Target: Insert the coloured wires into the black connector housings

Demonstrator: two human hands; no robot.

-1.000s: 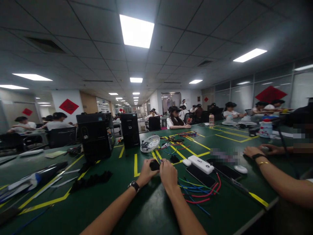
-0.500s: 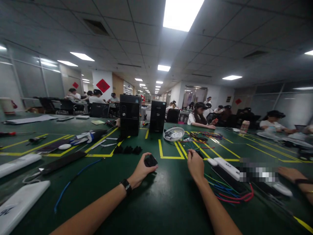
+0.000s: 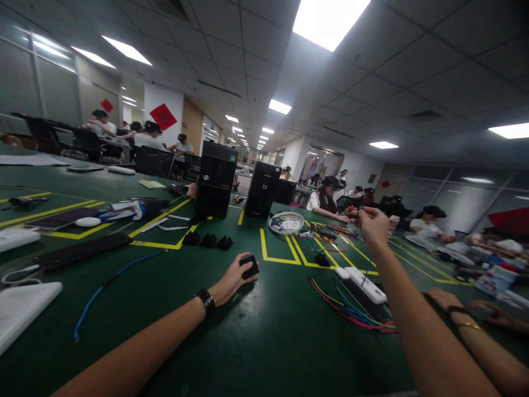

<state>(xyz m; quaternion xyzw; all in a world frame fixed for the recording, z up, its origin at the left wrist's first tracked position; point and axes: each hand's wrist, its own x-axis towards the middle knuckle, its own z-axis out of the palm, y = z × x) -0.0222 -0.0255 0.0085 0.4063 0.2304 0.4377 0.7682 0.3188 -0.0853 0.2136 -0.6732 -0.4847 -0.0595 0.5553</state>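
My left hand point(image 3: 225, 284) is closed around a small black block-like part point(image 3: 249, 267), held just above the green table point(image 3: 264, 331). My right hand point(image 3: 374, 226) is raised well to the right, with thumb and fingers pinched together. A tiny bit of blue shows at its fingertips, too small to name. Below that arm lies a bundle of coloured wires point(image 3: 351, 315), red, blue, green and yellow. Beyond my left hand, several small black parts point(image 3: 208, 240) sit in a row. Another dark part point(image 3: 322, 260) rests farther right.
Two black computer-like towers point(image 3: 215, 182) stand at the back. A white basket point(image 3: 286, 222) and loose wires point(image 3: 330, 231) lie inside yellow tape lines. A white numbered device point(image 3: 366, 285) rests by a dark phone. At right is another person's forearm point(image 3: 475, 331); a blue cable point(image 3: 111, 281) lies left.
My hands, together on the black part at first, have separated. My right hand has moved up and right, while my left keeps the part. The view has swung left and tilted.
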